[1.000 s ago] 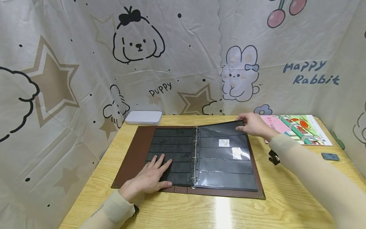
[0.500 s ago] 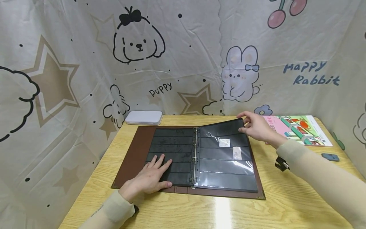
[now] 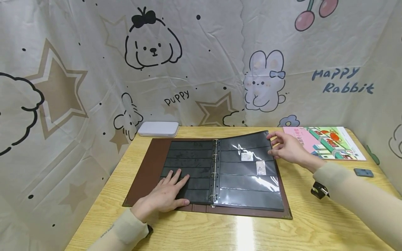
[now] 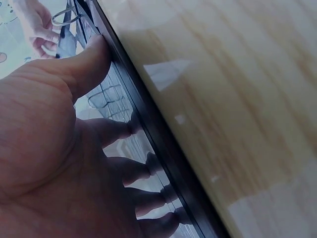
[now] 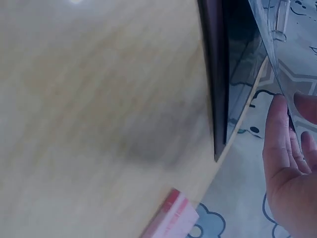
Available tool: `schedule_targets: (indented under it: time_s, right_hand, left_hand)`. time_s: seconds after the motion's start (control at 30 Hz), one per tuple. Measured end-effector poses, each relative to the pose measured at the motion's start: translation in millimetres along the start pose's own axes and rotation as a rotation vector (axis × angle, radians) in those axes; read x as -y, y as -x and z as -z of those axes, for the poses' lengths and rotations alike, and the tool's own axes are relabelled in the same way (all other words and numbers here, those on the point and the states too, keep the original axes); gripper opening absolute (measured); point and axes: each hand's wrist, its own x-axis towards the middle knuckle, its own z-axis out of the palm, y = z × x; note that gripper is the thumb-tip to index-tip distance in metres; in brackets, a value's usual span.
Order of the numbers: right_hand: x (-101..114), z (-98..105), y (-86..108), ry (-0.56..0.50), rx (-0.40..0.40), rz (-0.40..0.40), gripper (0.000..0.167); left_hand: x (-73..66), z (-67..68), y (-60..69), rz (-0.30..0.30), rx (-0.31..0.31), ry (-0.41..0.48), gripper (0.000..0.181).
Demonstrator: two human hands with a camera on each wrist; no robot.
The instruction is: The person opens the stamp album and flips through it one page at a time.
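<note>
A brown ring-binder stamp album (image 3: 142, 165) lies spread on the wooden table, with black pocket pages on metal rings (image 3: 214, 174). Fingers spread, my left hand (image 3: 163, 194) rests on the black left page (image 3: 191, 153), its thumb near the front edge. The right page (image 3: 245, 181) carries two small stamps, a whitish one (image 3: 247, 157) and a pinkish one (image 3: 261, 168). Its far right corner is raised. My right hand (image 3: 290, 149) pinches this page's right edge; the right wrist view has the page (image 5: 270, 49) between thumb and fingers.
A white flat case (image 3: 158, 129) sits at the table's back left. Back right lies a colourful picture book (image 3: 333, 143), with a small blue-grey object (image 3: 363, 172) in front of it. A printed cloth (image 3: 204, 69) hangs behind the table.
My right hand has shifted right and slightly nearer along the page edge, away from the far corner. The page stays raised there. My left hand has stayed in place.
</note>
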Motion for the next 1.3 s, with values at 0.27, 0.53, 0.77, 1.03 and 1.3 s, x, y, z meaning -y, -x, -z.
schedule_targets:
  time_s: [0.27,0.53,0.77,1.03,1.3]
  right_hand:
    - [-4,-5,13.6,-0.077,0.035,-0.001,0.063]
    - [14,-4,17.3,-0.091,0.01,-0.016,0.069]
    - [36,-1,14.1,-0.116,-0.011,-0.03,0.068]
    - [59,5,10.2,-0.128,0.0,-0.045,0.067]
    - [85,5,3.5,-0.162,-0.01,-0.024,0.063]
  left_hand:
    - [0.7,-1.4,0.0,-0.004,0.006,-0.001,0.09]
    - [-0.1,-1.0,0.5,-0.002,0.004,0.001,0.089]
    - [-1.1,-0.5,0.4,-0.006,-0.002,-0.005,0.089]
    - [-0.4,0.7,0.7,-0.012,-0.006,-0.012,0.089]
    - [3.5,0.7,0.7,-0.036,-0.038,-0.043,0.089]
